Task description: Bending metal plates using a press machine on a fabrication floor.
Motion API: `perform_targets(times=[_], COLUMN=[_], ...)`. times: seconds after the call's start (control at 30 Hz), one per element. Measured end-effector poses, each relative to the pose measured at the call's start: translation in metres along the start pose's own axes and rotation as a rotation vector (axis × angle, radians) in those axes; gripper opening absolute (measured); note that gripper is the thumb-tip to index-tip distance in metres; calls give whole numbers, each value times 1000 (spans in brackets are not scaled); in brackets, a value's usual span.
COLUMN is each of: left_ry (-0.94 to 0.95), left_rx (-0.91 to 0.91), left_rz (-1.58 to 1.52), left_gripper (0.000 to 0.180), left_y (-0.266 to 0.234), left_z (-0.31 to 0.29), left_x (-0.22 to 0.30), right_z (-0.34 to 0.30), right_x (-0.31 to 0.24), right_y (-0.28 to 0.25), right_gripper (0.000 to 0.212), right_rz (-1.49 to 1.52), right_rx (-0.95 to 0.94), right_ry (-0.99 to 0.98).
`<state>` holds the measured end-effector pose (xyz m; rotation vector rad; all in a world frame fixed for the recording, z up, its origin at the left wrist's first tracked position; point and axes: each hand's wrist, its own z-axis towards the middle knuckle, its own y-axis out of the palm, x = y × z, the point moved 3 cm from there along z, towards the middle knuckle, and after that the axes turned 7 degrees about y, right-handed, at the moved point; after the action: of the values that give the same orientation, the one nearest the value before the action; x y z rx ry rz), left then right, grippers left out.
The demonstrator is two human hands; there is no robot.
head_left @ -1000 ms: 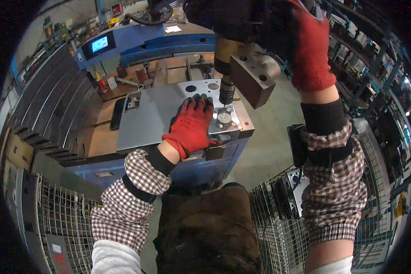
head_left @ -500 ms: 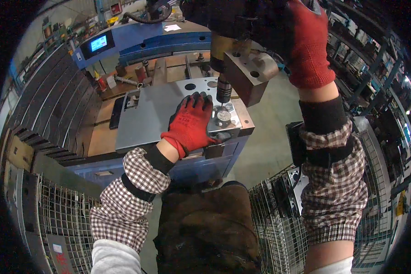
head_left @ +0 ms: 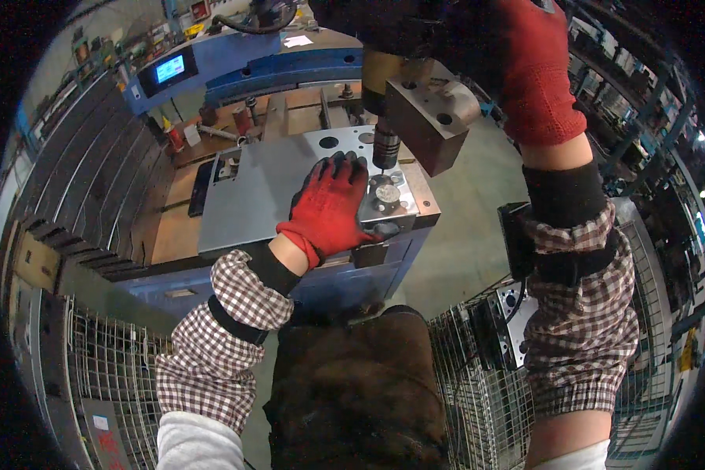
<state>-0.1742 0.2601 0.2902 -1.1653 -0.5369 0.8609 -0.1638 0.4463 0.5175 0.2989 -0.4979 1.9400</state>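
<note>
My left hand [head_left: 327,205], in a red glove with dark fingertips, lies flat on a grey metal plate [head_left: 252,188]. Its fingers stretch away from me, and its thumb points right along the near edge. Just right of it, a drill chuck [head_left: 385,145] with a thin bit hangs over the plate's right end. A round metal disc [head_left: 386,193] sits close below the bit. My right hand [head_left: 536,86], also red-gloved, is raised beside the dark machine head [head_left: 423,31]; its fingers are hidden against the machine and the upper edge, so its hold does not show.
A steel block [head_left: 435,121] juts out right of the chuck. Ribbed dark covers [head_left: 113,188] stand left of the blue bench [head_left: 313,282]. A lit screen [head_left: 170,69] is at the back left. Wire-mesh baskets [head_left: 113,360] flank me, the right one near a drilled plate [head_left: 515,325].
My right hand and forearm sit slightly farther right in the picture. The view has shifted a little. My left hand stays flat on the plate.
</note>
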Motion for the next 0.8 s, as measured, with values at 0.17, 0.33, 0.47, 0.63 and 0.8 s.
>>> perform_targets(times=[0.17,0.33,0.47,0.63,0.8], left_ry=[-36,11,4,16,2], left_rx=[-17,-1,25,64,-2], left_rz=[21,14,35,31,-2], left_gripper=[120,121,124,121,122], left_y=[3,7,8,1,0], left_z=[-2,2,-1,-3,1], left_x=[-1,-3,-1,0,0], right_z=[-1,1,4,1,3], right_x=[2,4,0,6,6], right_y=[-1,-4,-9,1,-10], right_gripper=[40,41,45,43,45], right_rz=[14,-17,29,765,335], right_rx=[-8,37,-1,-42,-47], right_ry=[-20,-70,-81,247,127])
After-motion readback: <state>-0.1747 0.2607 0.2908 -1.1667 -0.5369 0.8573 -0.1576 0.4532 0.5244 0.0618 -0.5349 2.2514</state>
